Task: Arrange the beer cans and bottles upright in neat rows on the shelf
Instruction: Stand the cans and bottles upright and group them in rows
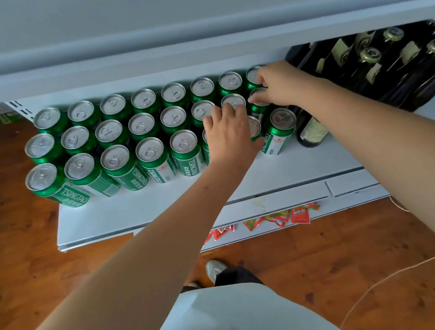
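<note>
Several green beer cans [143, 124] stand upright in three rows on the white shelf [141, 209]. My left hand [230, 134] lies over the cans near the right end of the front and middle rows, its fingers curved over their tops and hiding one can. My right hand [280, 84] reaches to the right end of the back rows, where its fingertips pinch the top of a middle-row can [257, 99]. One more can [279, 132] stands at the right end of the front row. Dark glass bottles [387, 68] fill the shelf's right side.
An upper shelf board [198, 33] overhangs the cans closely. A single dark bottle [311, 131] stands right beside the last front can. Red packets [290, 216] lie under the shelf's front edge. Below are the wooden floor [326, 260], a thin cord and my shoe.
</note>
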